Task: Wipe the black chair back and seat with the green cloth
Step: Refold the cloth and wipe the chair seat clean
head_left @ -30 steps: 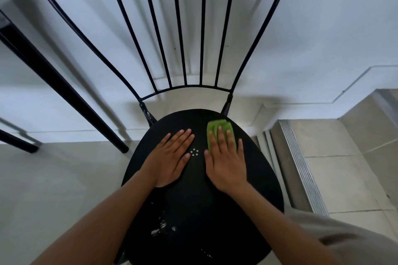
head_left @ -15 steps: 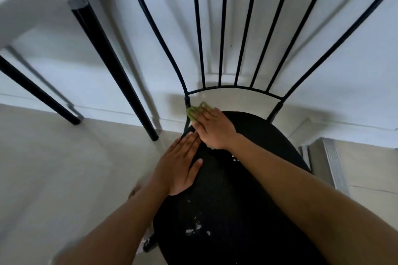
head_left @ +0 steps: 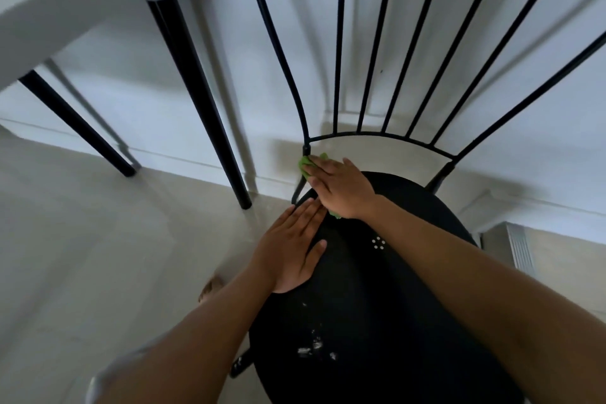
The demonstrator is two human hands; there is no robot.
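The green cloth (head_left: 306,163) lies at the back-left edge of the black seat (head_left: 377,289), just below the joint where the outer left rod of the chair back (head_left: 337,43) meets the curved lower rail. Only two scraps of it show — a bunched corner past the fingertips, touching the rod's foot, and a small sliver under the heel of the palm near the wrist. From those two ends its long axis seems to run with the hand, from the seat's centre toward the back-left corner.

The right hand (head_left: 342,188) lies flat over the cloth, fingers straight and together, pointing up and to the left toward the rod; its grip is a press from above with the palm, not a curl around the fabric. The cloth sits beneath that hand, between palm and seat.

The left hand (head_left: 292,252) rests open and flat on the seat's left rim, fingers spread slightly, its tips just beside the right wrist; it holds nothing.

White flecks (head_left: 314,349) mark the near part of the seat. A black table leg (head_left: 196,92) stands on the pale floor (head_left: 98,256) to the left.
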